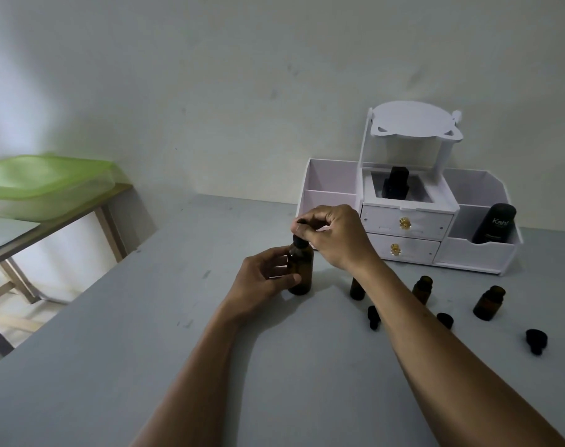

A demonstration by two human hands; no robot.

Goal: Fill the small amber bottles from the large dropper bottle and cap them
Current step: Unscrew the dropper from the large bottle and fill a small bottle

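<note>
While left hand [268, 279] fingers wrap round amber glass btl [302, 269], right hand [336, 235] fingers pinch its black rubber bulb [302, 221]

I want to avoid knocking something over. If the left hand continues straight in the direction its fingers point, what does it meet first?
The left hand points rightward at the large dropper bottle, which its fingers already hold, so that comes first. Behind it probably stands a small amber bottle; depth is uncertain.
</note>
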